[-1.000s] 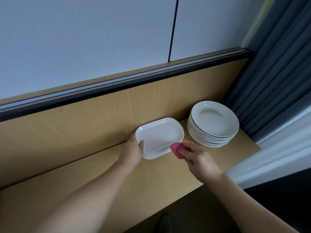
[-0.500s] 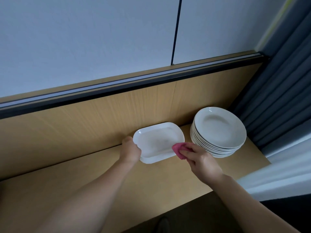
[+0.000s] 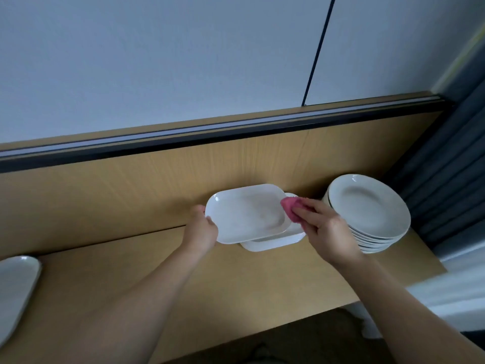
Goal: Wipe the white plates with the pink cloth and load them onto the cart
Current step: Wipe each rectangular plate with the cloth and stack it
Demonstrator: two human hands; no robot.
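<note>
My left hand (image 3: 201, 229) grips the left edge of a white rectangular plate (image 3: 244, 214), lifted slightly and shifted left over another rectangular plate (image 3: 275, 243) lying beneath it on the wooden counter. My right hand (image 3: 324, 229) holds the crumpled pink cloth (image 3: 290, 207) against the top plate's right rim. Just right of my hand is a stack of several round white plates (image 3: 367, 206).
The wooden counter (image 3: 236, 279) runs along a wooden back panel (image 3: 131, 200) below a white wall. Another white plate (image 3: 15, 285) lies at the counter's far left edge. Dark curtains (image 3: 446, 166) hang on the right. The cart is out of view.
The top rectangular plate has been lifted and pulled left, exposing a second plate below. The pink cloth has moved up from the plate's front corner onto its right rim.
</note>
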